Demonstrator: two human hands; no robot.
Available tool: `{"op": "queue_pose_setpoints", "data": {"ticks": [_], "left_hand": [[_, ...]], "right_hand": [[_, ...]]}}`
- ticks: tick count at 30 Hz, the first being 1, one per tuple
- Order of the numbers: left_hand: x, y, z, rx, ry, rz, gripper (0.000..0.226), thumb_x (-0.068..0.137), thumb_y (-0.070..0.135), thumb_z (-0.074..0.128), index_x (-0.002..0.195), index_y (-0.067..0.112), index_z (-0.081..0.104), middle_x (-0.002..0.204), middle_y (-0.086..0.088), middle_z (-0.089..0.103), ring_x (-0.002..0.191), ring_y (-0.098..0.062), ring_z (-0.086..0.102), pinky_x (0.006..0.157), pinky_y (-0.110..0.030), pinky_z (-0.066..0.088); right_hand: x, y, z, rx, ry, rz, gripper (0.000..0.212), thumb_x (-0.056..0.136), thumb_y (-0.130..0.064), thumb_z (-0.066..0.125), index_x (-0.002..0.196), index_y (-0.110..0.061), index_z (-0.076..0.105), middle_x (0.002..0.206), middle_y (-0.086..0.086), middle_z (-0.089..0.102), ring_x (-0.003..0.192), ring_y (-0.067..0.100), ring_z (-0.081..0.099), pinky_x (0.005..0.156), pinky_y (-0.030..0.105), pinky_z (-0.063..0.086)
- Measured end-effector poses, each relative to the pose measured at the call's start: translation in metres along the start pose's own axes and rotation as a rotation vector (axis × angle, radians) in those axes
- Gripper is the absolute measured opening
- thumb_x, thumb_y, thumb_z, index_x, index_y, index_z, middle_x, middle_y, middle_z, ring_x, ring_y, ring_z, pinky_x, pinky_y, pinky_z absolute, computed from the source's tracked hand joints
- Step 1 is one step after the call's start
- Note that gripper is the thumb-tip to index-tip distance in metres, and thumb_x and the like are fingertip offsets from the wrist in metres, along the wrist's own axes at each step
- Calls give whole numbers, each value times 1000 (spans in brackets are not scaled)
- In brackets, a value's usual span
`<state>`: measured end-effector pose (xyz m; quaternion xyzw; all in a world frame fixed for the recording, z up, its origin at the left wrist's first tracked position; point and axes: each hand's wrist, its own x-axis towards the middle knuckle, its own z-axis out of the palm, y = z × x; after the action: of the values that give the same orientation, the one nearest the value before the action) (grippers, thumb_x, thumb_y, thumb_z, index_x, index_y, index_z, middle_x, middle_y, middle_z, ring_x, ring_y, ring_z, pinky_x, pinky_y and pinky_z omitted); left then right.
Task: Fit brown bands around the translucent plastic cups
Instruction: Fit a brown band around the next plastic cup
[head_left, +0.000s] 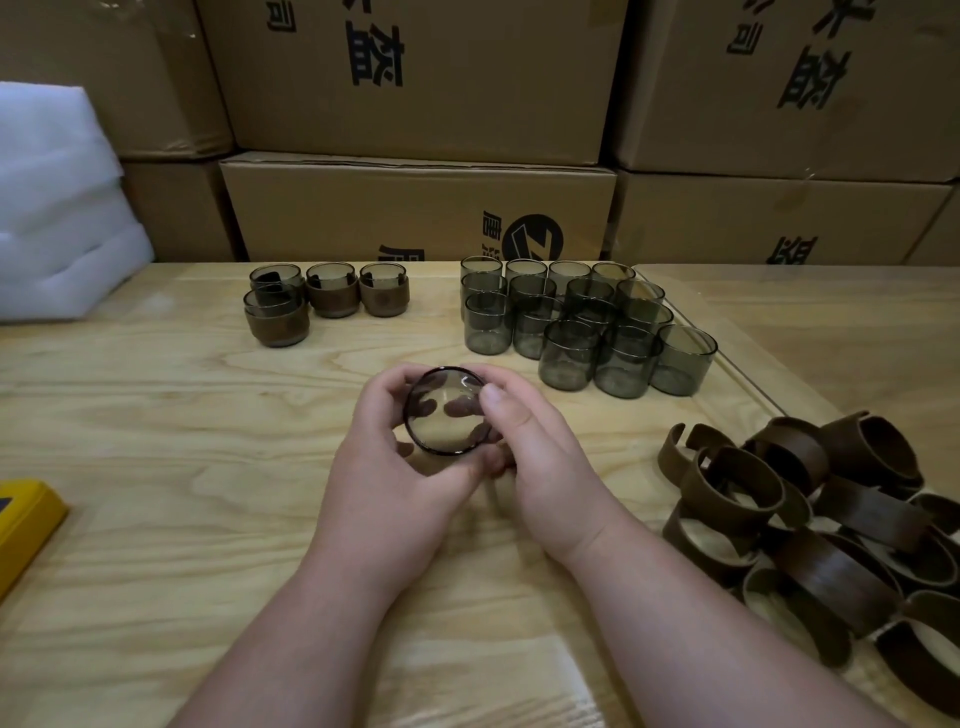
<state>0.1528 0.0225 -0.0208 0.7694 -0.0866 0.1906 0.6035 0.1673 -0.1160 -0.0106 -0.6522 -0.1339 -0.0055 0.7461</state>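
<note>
A translucent smoky cup (445, 410) is held over the middle of the wooden table (156, 441), its mouth tilted toward me. My left hand (395, 467) grips it from the left and below; my right hand (535, 457) grips it from the right, thumb on the rim. Whether a band sits around it is hidden by my fingers. Several bare cups (582, 325) stand in a cluster at the back right. Several cups with brown bands (324, 296) stand at the back left, two of them stacked. A heap of loose brown bands (821, 519) lies at the right.
Stacked cardboard boxes (415, 208) wall off the back of the table. White foam sheets (57, 208) are piled at the far left. A yellow object (23, 525) lies at the left edge. A glass sheet (810, 322) covers the right part of the table.
</note>
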Motion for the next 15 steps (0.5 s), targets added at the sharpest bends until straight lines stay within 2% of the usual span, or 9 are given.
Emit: {"op": "queue_pose_setpoints", "data": {"ticks": [2, 4, 6, 8, 11, 13, 15], "left_hand": [[1, -2, 0, -33, 35, -16, 73, 54, 47, 86, 119, 47, 53, 115, 27, 67, 102, 2, 68, 88, -27, 54], [2, -2, 0, -44, 34, -17, 72, 53, 50, 83, 118, 49, 52, 113, 27, 67, 102, 3, 68, 86, -25, 53], [2, -2, 1, -34, 13, -12, 73, 54, 51, 83, 120, 51, 51, 115, 27, 67, 103, 3, 68, 84, -23, 53], [1, -2, 2, -1, -20, -4, 76, 61, 46, 87, 126, 57, 49, 124, 26, 65, 114, -1, 65, 87, -30, 54], [-1, -1, 2, 51, -61, 18, 83, 68, 39, 85, 136, 61, 42, 133, 32, 59, 125, 0, 58, 91, -34, 52], [-1, -1, 2, 57, -78, 20, 86, 69, 35, 83, 140, 61, 41, 131, 34, 60, 126, 2, 58, 95, -36, 53], [-1, -1, 1, 56, -87, 17, 86, 69, 34, 82, 139, 63, 41, 129, 34, 61, 123, 1, 60, 97, -39, 54]], "right_hand": [[1, -1, 0, 11, -36, 17, 47, 88, -28, 54, 131, -13, 61, 103, 8, 70, 73, -3, 66, 65, 10, 48], [2, 0, 0, 47, -48, 22, 45, 85, -22, 54, 128, -14, 62, 100, 8, 70, 69, -3, 65, 62, 9, 47], [3, -1, -1, 97, -45, 32, 43, 84, -19, 54, 126, -18, 66, 101, 8, 73, 78, 3, 69, 64, 12, 50], [5, -3, -3, 111, -13, 44, 44, 84, -21, 53, 125, -23, 69, 98, 3, 74, 89, 11, 71, 70, 17, 52], [8, -4, -4, 119, 71, 67, 49, 83, -26, 51, 129, -23, 69, 101, 9, 69, 92, 28, 59, 76, 28, 46], [7, -5, -3, 98, 105, 70, 50, 82, -27, 51, 128, -25, 70, 103, 12, 68, 91, 27, 50, 70, 29, 41], [6, -6, -1, 82, 93, 60, 48, 83, -27, 50, 126, -25, 71, 106, 18, 70, 92, 26, 54, 68, 26, 41]]}}
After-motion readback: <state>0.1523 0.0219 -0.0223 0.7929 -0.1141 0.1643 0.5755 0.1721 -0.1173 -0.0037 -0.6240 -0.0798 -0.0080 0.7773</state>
